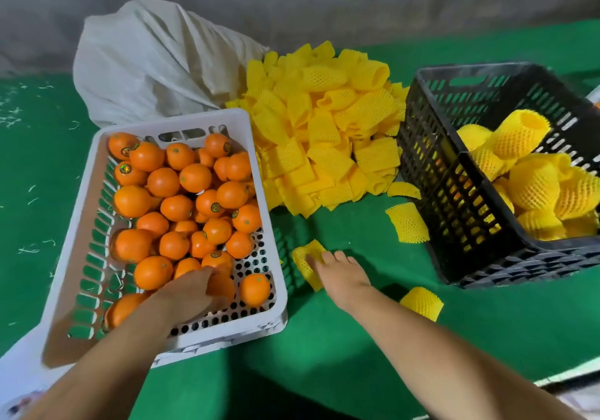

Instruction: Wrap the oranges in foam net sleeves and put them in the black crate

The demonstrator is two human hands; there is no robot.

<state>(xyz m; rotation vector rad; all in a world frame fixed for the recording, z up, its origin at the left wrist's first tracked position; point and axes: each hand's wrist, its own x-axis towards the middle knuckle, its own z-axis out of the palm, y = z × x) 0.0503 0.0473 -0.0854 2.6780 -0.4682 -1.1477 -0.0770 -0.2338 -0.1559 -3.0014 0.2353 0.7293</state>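
Several bare oranges (pixel 177 207) fill a white crate (pixel 259 189) at the left. My left hand (pixel 188 293) reaches into its near end and curls round one orange (pixel 222 286). A flat yellow foam net sleeve (pixel 303 257) lies on the green table between the crates. My right hand (pixel 341 275) rests on it, fingers down on the foam. The black crate (pixel 454 199) stands at the right, tilted, with several sleeved oranges (pixel 532 186) inside.
A big heap of yellow foam sleeves (pixel 328 127) lies behind, between the crates, in front of a white sack (pixel 152 59). Loose sleeves lie by the black crate (pixel 407 221) and near my right forearm (pixel 422 303). Green cloth (pixel 357 338) covers the table.
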